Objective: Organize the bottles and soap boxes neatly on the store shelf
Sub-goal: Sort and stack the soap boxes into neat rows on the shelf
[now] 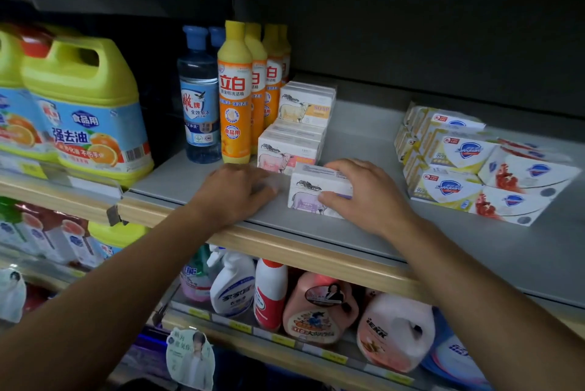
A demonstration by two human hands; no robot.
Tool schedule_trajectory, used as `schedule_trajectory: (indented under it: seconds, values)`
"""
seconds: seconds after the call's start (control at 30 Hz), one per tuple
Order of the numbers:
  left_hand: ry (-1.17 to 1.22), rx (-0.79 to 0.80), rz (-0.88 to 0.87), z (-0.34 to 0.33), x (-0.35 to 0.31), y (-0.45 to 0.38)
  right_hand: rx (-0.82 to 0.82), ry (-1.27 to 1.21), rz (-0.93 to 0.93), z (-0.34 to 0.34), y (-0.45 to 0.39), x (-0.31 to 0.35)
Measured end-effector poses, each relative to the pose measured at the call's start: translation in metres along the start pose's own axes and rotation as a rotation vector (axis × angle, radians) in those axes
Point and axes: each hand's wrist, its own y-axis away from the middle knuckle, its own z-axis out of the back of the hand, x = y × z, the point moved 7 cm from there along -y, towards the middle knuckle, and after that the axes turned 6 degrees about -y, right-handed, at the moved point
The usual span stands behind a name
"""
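Observation:
A white soap box with a purple sheep (311, 189) stands near the front of the grey shelf (364, 242); my right hand (364, 194) grips it from the right side and top. My left hand (237, 191) rests palm down on the shelf just left of it, fingers together and holding nothing. Behind stand a pink-sheep soap box stack (288, 150) and a yellow-sheep soap box stack (305, 104). Left of those are a row of orange dish-soap bottles (235, 96) and a blue-capped clear bottle (199, 99).
Stacked white and yellow Safeguard soap boxes (468, 162) sit at the right of the shelf. Big yellow detergent jugs (85, 109) fill the adjoining shelf at left. The lower shelf holds spray bottles (232, 283) and pink jugs (319, 305). Bare shelf lies between the two soap groups.

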Motion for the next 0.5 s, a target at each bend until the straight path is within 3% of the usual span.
schedule_trajectory:
  seconds: [0.13, 0.3, 0.5]
  values:
    - [-0.143, 0.025, 0.011, -0.015, 0.007, -0.002, -0.007, -0.053, 0.007, 0.022, -0.011, 0.004]
    - [-0.099, 0.046, 0.056, -0.02, 0.012, -0.005, -0.241, -0.119, 0.066, 0.06, -0.045, 0.018]
    - [-0.063, 0.03, 0.066, -0.018, 0.014, -0.006, -0.288, -0.128, 0.045, 0.052, -0.118, 0.019]
